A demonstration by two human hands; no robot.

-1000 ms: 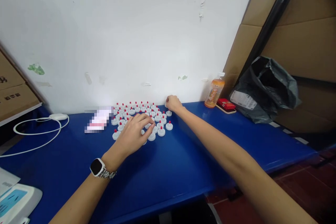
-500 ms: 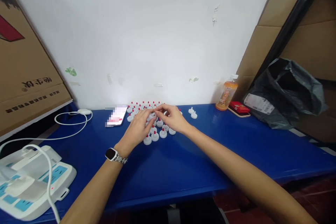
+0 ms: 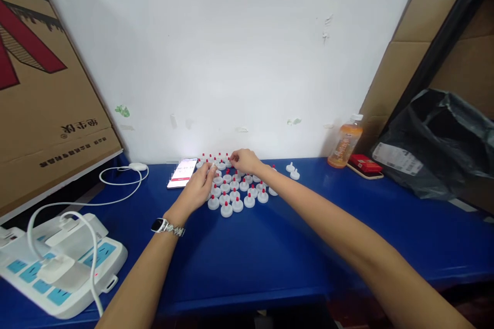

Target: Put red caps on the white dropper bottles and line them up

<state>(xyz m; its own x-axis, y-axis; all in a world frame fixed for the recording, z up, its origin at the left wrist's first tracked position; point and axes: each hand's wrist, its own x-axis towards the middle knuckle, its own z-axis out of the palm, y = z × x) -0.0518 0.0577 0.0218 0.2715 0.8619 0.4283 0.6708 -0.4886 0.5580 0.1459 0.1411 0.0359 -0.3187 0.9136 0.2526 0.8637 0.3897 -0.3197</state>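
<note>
Several white nozzle caps [image 3: 226, 211], round-based and with red tips, stand upright in a cluster on the blue tabletop [image 3: 239, 262]. My left hand [image 3: 197, 186] is at the cluster's left side, with thumb and fingers closed at a small whitish piece that looks like a nozzle cap; most of it is hidden. Over the back of the cluster, my right hand [image 3: 246, 161] has its fingertips pinched together beside a red-tipped cap. What the pinch holds, if anything, is too small to make out. Two white nozzle caps without red tips [image 3: 295, 175] stand apart to the right.
A lit phone [image 3: 182, 173] lies left of the cluster. At far left are a white power strip [image 3: 111, 262] with cables and a cardboard box [image 3: 57, 108]. To the right stand an orange drink bottle [image 3: 345, 144], a red packet [image 3: 365, 164] and a dark plastic bag [image 3: 436, 149].
My hands, together over the cluster before, have moved apart: the left back toward the phone, the right toward the back of the cluster. The whole view has shifted slightly.
</note>
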